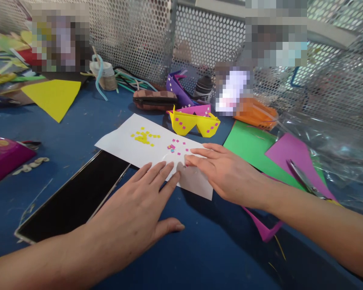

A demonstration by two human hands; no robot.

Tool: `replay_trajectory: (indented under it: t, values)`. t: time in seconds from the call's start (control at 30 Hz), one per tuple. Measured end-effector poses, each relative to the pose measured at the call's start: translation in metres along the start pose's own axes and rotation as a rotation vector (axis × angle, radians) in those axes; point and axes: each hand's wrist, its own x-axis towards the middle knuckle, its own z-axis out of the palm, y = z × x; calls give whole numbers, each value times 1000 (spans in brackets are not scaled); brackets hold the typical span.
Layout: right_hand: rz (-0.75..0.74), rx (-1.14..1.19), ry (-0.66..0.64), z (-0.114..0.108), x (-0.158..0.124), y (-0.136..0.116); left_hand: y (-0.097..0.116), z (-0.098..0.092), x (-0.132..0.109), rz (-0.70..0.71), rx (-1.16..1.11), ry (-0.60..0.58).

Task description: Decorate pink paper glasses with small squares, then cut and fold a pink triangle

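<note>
My left hand (139, 201) lies flat and open on the blue table, its fingertips resting on the near edge of a white paper sheet (121, 143). My right hand (226, 171) is spread flat on the same sheet's right end, fingertips close to a scatter of tiny pink paper squares (178, 147). A cluster of tiny yellow squares (143, 137) lies further left on the sheet. Just beyond the sheet sit yellow folded paper glasses (195, 123) dotted with pink squares, with a pink pair (196, 109) behind them.
A dark tablet (75, 197) lies left of my left arm. Green paper (251, 147), purple paper (293, 155) and scissors (302, 179) lie on the right. A yellow paper piece (54, 96), a brown pencil case (154, 100) and a magenta box (3, 157) lie around. Perforated metal screen behind.
</note>
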Motion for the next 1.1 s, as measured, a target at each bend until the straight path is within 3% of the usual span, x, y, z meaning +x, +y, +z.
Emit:
replay_trajectory:
  t: [0.23,0.37,0.53,0.77,0.93,1.1]
  values:
    - [72,14,161,-5,6,2,0,-1,-1,-23,-40,-18]
    - [126,61,78,-7,22,-3,1,-2,-2,-14,-26,-5]
    - [148,-57,-21,-2,36,-10,1,-3,0,5,9,9]
    - [80,-221,25,2,38,-18,1,-3,1,-18,0,-34]
    - [147,-136,-23,0,39,-17,1,-3,-1,-12,0,-36]
    - [147,-132,11,2,39,-18,0,-3,-1,-25,-26,-49]
